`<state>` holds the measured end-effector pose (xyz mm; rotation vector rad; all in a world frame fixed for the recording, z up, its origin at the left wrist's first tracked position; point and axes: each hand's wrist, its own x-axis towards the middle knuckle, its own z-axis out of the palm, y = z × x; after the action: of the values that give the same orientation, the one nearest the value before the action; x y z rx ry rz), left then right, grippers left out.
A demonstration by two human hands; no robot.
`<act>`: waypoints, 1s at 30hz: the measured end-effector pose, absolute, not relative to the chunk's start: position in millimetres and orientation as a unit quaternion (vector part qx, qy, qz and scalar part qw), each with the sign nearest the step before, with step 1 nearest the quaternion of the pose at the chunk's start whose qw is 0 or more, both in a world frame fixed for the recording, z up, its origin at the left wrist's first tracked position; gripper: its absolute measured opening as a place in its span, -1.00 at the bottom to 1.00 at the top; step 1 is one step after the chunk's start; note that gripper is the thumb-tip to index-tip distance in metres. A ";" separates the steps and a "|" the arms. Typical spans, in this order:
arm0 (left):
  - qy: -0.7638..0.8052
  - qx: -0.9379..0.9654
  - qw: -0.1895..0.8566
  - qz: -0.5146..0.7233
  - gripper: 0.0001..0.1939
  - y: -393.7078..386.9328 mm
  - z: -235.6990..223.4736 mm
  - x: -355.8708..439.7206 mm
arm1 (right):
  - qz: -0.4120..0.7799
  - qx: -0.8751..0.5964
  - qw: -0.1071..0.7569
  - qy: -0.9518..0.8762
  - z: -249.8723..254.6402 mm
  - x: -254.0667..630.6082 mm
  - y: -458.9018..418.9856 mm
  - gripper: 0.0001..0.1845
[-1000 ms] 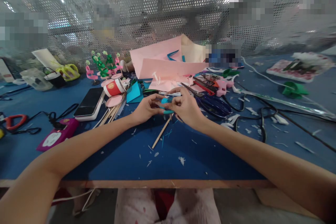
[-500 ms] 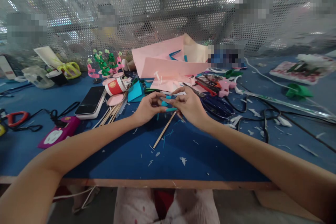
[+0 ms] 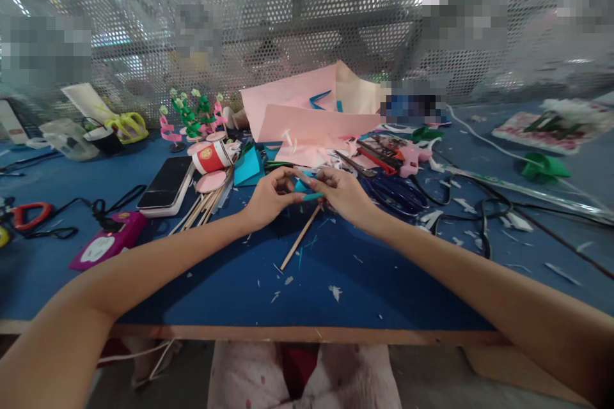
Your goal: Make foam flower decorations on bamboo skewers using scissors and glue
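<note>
Between my two hands is a small curled strip of blue paper, held just above the table. My left hand pinches its left side with thumb and fingers. From the right, my right hand grips the same paper, its fingers closed and partly hiding it. Under the hands a thin wooden stick lies slantwise on the blue table. A folded piece of blue paper rests left of my left hand. Dark blue-handled scissors lie right of my right hand.
Pink paper sheets stand behind the hands. On the left are a black-and-white phone-like device, a red-and-white paper cup on its side, wooden sticks and a purple case. A pink glue gun, cables and paper scraps lie right.
My right hand's raised fingers have come down and closed on the blue paper. My left hand keeps its pinch. The view has shifted slightly.
</note>
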<state>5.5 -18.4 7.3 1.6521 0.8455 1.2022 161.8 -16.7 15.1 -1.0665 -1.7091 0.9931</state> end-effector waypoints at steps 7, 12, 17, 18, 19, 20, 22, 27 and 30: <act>0.333 0.659 0.467 0.486 -0.66 -18.3 6.4 6.3 | 0.326 -0.409 0.424 -0.739 13.9 165.1 -15.8 -0.61; 0.339 0.658 0.494 0.457 -0.68 -22.1 11.3 7.6 | 0.225 -0.388 0.425 -0.787 17.0 167.3 -17.8 -0.64; 0.321 0.664 0.554 0.387 -0.74 -22.3 18.1 8.7 | 0.206 -0.360 0.427 -0.804 20.3 166.9 -23.0 -0.67; 0.313 0.666 0.571 0.365 -0.76 -22.2 19.5 8.8 | 0.217 -0.352 0.421 -0.807 20.8 166.6 -23.9 -0.68; 0.307 0.666 0.587 0.344 -0.77 -22.2 21.2 8.8 | 0.227 -0.345 0.415 -0.811 21.2 166.3 -24.6 -0.70; 0.305 0.665 0.600 0.324 -0.79 -22.3 23.0 8.7 | 0.230 -0.338 0.412 -0.814 21.6 165.9 -25.1 -0.71; 0.309 0.657 0.624 0.290 -0.81 -22.8 26.9 7.6 | 0.214 -0.329 0.420 -0.818 22.4 165.5 -25.6 -0.73; 0.312 0.653 0.655 0.217 -0.89 -23.2 34.6 3.5 | 0.175 -0.317 0.433 -0.826 23.8 165.5 -25.7 -0.74; 0.311 0.668 0.639 0.220 -0.82 -21.5 34.5 2.7 | 0.225 -0.318 0.423 -0.818 23.7 165.6 -26.5 -0.81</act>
<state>2.7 -21.5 34.5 1.5250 0.7093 0.5022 165.6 -26.5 23.7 -0.7962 -2.0473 0.5621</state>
